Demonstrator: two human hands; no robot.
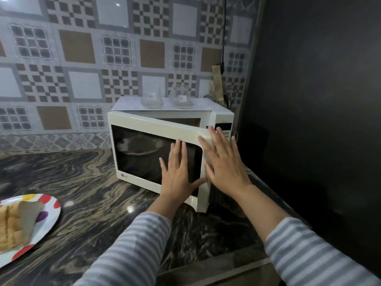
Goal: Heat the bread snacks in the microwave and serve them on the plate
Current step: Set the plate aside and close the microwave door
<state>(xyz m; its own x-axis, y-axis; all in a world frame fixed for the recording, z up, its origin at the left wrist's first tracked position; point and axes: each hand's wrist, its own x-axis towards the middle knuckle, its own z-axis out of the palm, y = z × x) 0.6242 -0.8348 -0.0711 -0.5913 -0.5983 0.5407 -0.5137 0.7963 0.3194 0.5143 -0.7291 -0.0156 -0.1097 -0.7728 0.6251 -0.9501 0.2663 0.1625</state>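
Observation:
A white microwave (221, 118) stands at the back right of the counter. Its door (152, 129) hangs partly ajar, swung out toward me. My left hand (178, 172) lies flat with straight fingers on the door's dark window. My right hand (223, 162) lies flat on the door's right edge, fingers spread. At the far left a white plate with coloured dots (48, 203) carries bread snacks (10, 226) with a brown paper piece over them. The inside of the microwave is hidden by the door.
Two clear glass vessels (151, 96) stand on top of the microwave. A dark wall (319, 100) closes off the right side. A black cable (224, 38) hangs down the tiled wall behind. The marbled counter (92, 182) runs between plate and microwave.

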